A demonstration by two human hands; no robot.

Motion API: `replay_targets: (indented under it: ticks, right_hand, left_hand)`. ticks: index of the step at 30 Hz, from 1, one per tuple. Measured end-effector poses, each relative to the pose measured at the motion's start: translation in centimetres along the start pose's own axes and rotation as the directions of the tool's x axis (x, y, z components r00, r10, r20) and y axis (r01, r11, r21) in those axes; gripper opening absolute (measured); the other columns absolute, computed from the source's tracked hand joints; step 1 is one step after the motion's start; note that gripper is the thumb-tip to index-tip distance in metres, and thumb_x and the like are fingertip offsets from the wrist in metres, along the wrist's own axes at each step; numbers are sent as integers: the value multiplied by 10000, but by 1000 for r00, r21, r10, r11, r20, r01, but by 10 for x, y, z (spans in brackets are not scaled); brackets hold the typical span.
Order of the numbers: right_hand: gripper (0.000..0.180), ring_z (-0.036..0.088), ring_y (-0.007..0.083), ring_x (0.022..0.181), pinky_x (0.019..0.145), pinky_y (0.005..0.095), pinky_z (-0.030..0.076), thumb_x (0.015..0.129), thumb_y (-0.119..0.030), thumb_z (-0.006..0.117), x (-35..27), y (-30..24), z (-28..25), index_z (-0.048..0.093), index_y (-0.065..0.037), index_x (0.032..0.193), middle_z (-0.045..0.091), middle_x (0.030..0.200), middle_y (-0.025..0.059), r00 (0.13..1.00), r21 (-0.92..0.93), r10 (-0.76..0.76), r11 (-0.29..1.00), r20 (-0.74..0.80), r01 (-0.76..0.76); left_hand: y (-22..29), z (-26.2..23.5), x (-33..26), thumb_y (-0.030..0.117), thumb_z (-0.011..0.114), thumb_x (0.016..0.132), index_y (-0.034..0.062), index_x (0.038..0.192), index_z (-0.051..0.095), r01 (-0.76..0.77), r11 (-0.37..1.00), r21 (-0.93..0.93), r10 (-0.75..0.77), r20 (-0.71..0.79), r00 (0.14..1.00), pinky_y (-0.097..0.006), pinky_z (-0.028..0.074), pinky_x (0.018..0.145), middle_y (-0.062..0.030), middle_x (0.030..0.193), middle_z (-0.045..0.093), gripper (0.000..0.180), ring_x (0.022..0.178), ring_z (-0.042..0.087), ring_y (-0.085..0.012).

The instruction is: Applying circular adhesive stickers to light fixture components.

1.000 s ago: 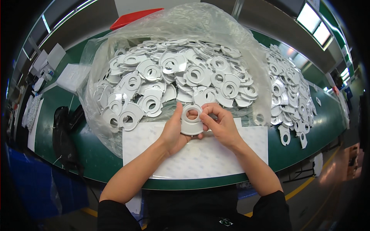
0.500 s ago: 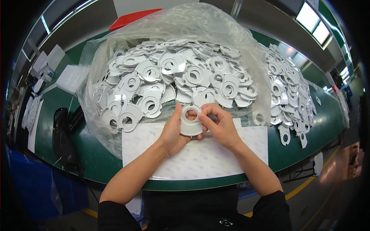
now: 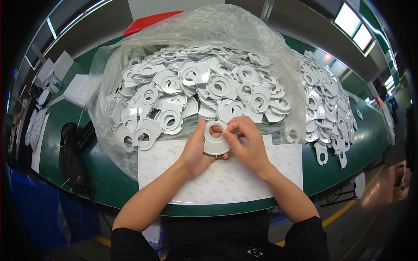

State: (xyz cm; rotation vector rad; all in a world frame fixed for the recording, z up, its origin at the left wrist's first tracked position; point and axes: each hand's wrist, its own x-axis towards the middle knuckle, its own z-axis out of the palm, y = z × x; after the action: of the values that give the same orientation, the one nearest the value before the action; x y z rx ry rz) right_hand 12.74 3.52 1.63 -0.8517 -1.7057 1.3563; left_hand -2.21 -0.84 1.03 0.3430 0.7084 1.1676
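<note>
A white plastic part (image 3: 214, 148) with a round hole and a flared lower edge is held up over white sheets (image 3: 226, 182). My left hand (image 3: 193, 151) grips it from the left, thumb along its edge and fingers behind, some showing through the hole. At its right rim, the thumb and forefinger of my right hand (image 3: 250, 144) are pinched together against it. Whether a small piece sits between those fingertips is hidden. Just beyond my hands, a heap of similar parts (image 3: 169, 81) lies in a large clear plastic bag (image 3: 235, 26).
More such parts (image 3: 324, 100) are piled on the green table (image 3: 115, 189) at the right. A red tray (image 3: 152, 21) stands behind the bag. A black pouch-like item (image 3: 73, 161) and a white packet (image 3: 80, 89) lie at the left.
Both hands and the part stay nearly in place. My right fingers have shifted slightly along the part's right rim, and the part sits a touch lower.
</note>
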Motion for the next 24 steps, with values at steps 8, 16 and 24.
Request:
replay_targets:
  ticks: [8,16,24]
  right_hand:
    - [176,575,191,808,659,295,474,760,-72,684,3,-4,-1,631,-16,918,582,950,93,903,-476,-420,816,-96,329]
    - [169,549,72,544,487,218,460,828,-63,593,5,-1,-2,625,43,955,595,691,45,983,161,180,972,-37,-172]
    - [100,524,71,470,402,224,428,826,-68,580,6,-7,0,574,23,787,587,646,46,975,214,206,959,-85,-184]
  left_hand:
    - [-2,-9,0,561,131,960,85,1068,492,-42,999,-12,43,59,997,-347,478,666,-91,1010,578,608,867,576,-209]
    - [-5,-2,0,570,153,957,71,1112,505,-62,996,58,57,77,995,-331,472,684,-81,995,579,630,865,582,-197]
    - [-13,-4,0,603,126,941,76,1119,514,-98,962,256,73,105,992,-324,463,728,-92,898,593,678,820,568,-198]
